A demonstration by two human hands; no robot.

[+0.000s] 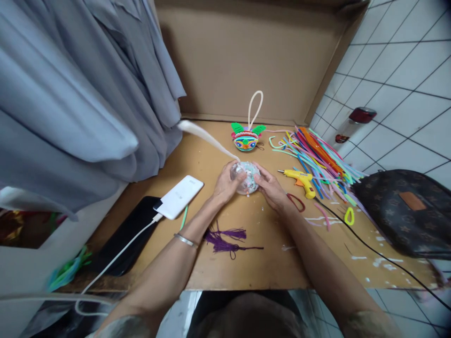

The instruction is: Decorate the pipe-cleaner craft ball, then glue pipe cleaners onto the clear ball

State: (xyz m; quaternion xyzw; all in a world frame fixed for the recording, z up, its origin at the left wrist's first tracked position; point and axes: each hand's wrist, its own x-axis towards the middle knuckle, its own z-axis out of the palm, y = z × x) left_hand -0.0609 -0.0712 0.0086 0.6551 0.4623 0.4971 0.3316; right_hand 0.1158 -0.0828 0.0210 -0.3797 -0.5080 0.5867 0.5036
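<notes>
The left forearm (160,281), wearing a silver bracelet (185,240), and the right forearm (322,263) are reaching in from nearest the camera, crossing the front edge (246,286) of the wooden table (278,263). Brown tabletop is showing between the forearms, and another stretch is lying between the left hand (227,182) and the hanging grey cloth (116,94). A tall brown panel (253,61) is closing off the back, and a tiled wall (398,108) is bounding the right.

Purple tassels (225,241) are lying beside the left forearm. Farther left, a white device (181,197) with a plugged cable (120,256) is overlapping a black slab (132,234). A colourful ornament (245,141) with a white loop is sitting beyond the hands. A yellow glue gun (299,180) is lying near the right hand (269,185), its nozzle pointing left; its black cord (366,241) is running across the table's right side, below a dark bag (405,213). Fuzzy coloured stems (317,157) are heaping up behind the gun.

Both hands are holding a clear ball (246,174) between them, mid-table, fingers curving around its sides. The ball is looking round, so its long axis cannot be told; a white strip (209,139) is extending from it toward the back left.
</notes>
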